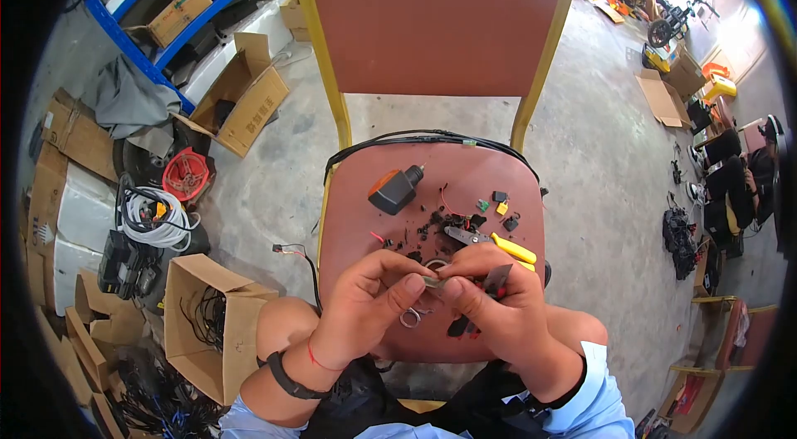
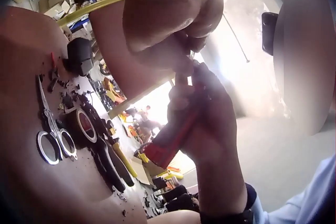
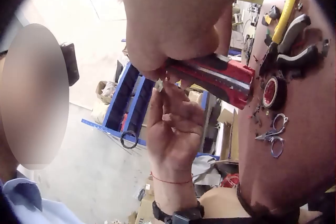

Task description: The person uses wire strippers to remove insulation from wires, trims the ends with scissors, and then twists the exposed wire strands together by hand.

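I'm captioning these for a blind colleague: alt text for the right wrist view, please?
A person's right hand grips a red-and-black tool while their left hand pinches a small piece. On the chair seat lie small scissors, a dark roll and a yellow-handled tool.

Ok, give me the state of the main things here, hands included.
Left hand: pinching a small piece
Right hand: gripping a red-and-black tool
Scissors: lying on the seat, blades' opening unclear
Tape roll: lying on the seat
Yellow-handled tool: lying on the seat
Orange-and-black light: lying on the seat
Chair: upright, seat littered with scraps
Box with black cables: open
White cable: coiled
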Demonstrator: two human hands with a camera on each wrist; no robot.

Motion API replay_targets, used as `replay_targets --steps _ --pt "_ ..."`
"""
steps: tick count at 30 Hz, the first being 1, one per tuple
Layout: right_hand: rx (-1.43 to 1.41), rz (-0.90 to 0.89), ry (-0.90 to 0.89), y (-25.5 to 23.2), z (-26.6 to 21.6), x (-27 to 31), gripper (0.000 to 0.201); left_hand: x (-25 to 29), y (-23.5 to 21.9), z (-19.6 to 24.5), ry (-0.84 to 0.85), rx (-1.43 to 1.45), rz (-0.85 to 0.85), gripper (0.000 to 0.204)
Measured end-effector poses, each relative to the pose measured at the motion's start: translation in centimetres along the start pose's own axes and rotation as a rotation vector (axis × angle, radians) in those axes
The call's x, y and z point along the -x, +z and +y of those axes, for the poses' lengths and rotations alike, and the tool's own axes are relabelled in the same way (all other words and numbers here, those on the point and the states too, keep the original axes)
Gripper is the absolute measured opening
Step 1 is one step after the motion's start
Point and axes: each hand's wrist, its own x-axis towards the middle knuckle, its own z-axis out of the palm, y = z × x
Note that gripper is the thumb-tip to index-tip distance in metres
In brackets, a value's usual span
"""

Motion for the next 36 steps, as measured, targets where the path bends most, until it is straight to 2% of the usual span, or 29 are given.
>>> replay_targets --steps 2,7,11,16,28,36 --pt "-0.092 0.012 0.082 0.1 0.0 0.0 0.018 -0.1 0.0 -0.2 -0.025 0.022 -0.005 0.022" --pt "0.062 -0.008 -0.039 0.5 -0.2 -0.1 0.017 0.0 -0.3 -0.6 -0.003 -0.035 -0.017 0.022" --pt "0.17 -0.034 -0.116 0.4 0.0 -0.2 0.018 -0.1 -0.4 -0.6 -0.055 0.042 -0.038 0.022" --pt "0.081 -0.005 -0.054 0.9 -0.1 -0.2 0.018 0.0 -0.7 -0.5 -0.12 0.097 -0.045 0.023" --pt "0.25 -0.069 -0.165 0.5 0.3 -0.5 0.025 -0.3 -0.5 -0.5 -0.11 0.075 0.017 0.021" --pt "0.383 -0.142 -0.213 -0.3 -0.6 -0.7 0.032 -0.6 -0.5 -0.9 0.005 -0.039 0.031 0.021"
